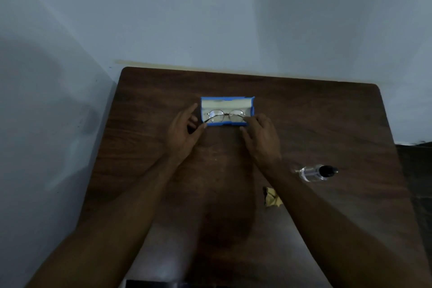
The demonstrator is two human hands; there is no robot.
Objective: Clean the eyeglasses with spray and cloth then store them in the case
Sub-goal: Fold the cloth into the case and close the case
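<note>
Case (226,99) lies open on table (327,124), pale lining up. Eyeglasses (225,116) are in or just over its tray, lenses up; can't tell if resting.

L hand (184,133) at case's L end: thumb + one finger pinch the temple tip, index straight. R hand (261,138) at case's R end: fingers (251,121) curled on the frame corner.

Spray bottle (314,172) on its side, well R of case and nearer the person. Yellow cloth (271,199) crumpled, also nearer than case, part under R forearm.

Est: spray + wipe prob. done, storing under way. Left to do: seat glasses, fold L temple (looks swung out), shut lid.
</note>
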